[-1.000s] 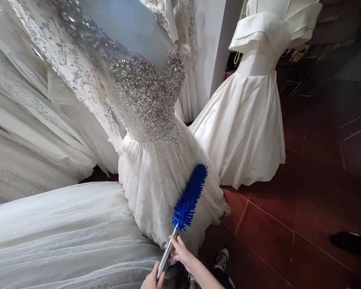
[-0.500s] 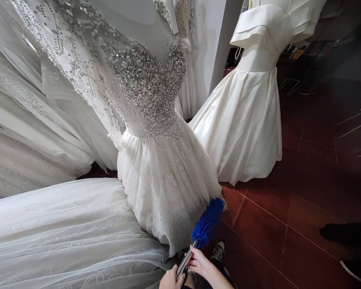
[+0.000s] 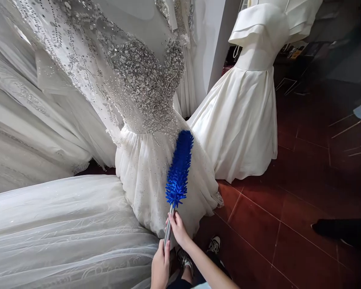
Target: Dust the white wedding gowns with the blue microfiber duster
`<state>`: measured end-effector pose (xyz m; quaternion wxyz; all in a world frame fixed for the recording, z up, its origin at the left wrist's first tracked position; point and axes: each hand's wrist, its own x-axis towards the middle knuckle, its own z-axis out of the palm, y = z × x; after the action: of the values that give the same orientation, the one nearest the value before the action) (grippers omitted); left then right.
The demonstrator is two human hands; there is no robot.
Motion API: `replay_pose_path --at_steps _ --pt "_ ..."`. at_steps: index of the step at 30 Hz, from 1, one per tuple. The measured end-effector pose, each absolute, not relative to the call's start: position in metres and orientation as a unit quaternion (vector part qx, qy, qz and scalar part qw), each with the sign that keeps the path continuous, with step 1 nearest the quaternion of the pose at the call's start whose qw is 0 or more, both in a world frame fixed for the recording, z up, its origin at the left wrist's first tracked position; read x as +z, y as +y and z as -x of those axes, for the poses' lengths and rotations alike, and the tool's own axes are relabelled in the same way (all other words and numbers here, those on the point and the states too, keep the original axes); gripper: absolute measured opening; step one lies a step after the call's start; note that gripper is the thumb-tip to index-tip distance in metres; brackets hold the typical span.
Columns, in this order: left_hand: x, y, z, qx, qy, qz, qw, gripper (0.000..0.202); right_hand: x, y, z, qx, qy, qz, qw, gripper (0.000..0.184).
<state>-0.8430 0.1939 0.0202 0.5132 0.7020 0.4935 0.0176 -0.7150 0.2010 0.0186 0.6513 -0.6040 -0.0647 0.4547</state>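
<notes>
A blue duster [image 3: 179,168] with a fluffy chenille-like head and a metal handle points up and away from me, in front of the skirt of a beaded wedding dress [image 3: 144,168]. My left hand [image 3: 160,263] is closed round the lower end of the handle. Higher up, just below the blue head, my right hand [image 3: 177,229] grips the same handle. The duster's head overlaps the skirt from near the waist downward; whether it touches the fabric I cannot tell. Silver beads and sequins cover the dress's bodice and long sleeve.
A plain satin wedding dress [image 3: 246,124] stands behind to the right. More white gowns [image 3: 24,108] hang at the left, and a wide tulle train [image 3: 63,224] spreads at lower left. Red floor tiles [image 3: 258,216] lie to the right, where a person's dark-clad leg [image 3: 343,230] shows.
The duster has swung up and to the left, from the skirt's lower right edge to in front of its middle. Both hands have moved with it, still on the handle.
</notes>
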Motion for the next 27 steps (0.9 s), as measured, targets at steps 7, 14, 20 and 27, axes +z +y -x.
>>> replay_pose_path --at_steps 7,14,20,27 --pt "0.022 0.227 0.859 -0.058 0.509 -0.744 0.43 0.042 -0.009 0.221 0.726 0.471 -0.044 0.61 0.635 0.067" --pt "0.018 0.217 0.856 -0.081 0.494 -0.739 0.45 0.04 -0.011 0.208 0.725 0.477 -0.027 0.622 0.62 0.068" --pt "0.01 0.203 0.854 -0.103 0.496 -0.726 0.465 0.044 -0.02 0.191 0.724 0.488 -0.015 0.628 0.606 0.072" --pt "0.004 0.186 0.851 -0.111 0.498 -0.723 0.465 0.043 -0.022 0.171 0.711 0.527 0.009 0.633 0.567 0.074"
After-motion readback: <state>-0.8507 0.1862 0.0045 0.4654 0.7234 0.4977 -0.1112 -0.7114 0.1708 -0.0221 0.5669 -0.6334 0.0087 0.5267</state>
